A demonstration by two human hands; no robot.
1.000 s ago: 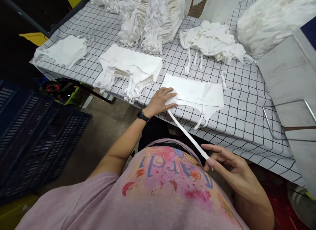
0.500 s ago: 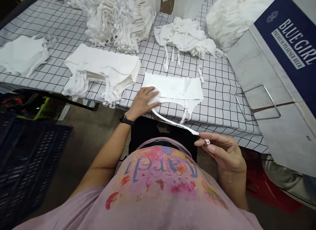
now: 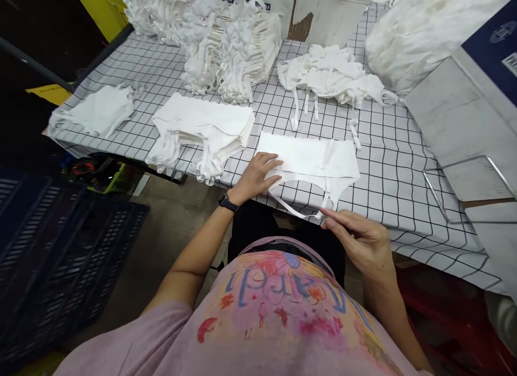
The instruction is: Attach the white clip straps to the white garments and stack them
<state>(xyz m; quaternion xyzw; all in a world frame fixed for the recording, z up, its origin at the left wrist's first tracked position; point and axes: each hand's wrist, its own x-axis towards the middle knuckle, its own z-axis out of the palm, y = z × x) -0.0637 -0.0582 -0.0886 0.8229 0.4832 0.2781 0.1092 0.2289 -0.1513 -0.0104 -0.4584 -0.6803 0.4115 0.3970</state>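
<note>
A flat white garment (image 3: 319, 158) lies on the checked table (image 3: 388, 166) near its front edge. My left hand (image 3: 258, 176) rests flat on the garment's left end, fingers spread. A thin white strap (image 3: 291, 206) runs from under that hand down to my right hand (image 3: 355, 238), which pinches the strap's end just below the table edge. Two shorter straps hang from the garment's lower edge beside it.
A stack of folded white garments (image 3: 205, 125) lies left of the flat one, a smaller pile (image 3: 97, 109) further left. Loose white garments (image 3: 331, 77) and tall stacks (image 3: 230, 47) sit behind. A cardboard box (image 3: 472, 112) stands at right, a dark crate (image 3: 48, 246) on the floor at left.
My right hand has carried the strap's end up and forward from near my belly to the table edge, so the strap is slacker. The left hand stays on the garment.
</note>
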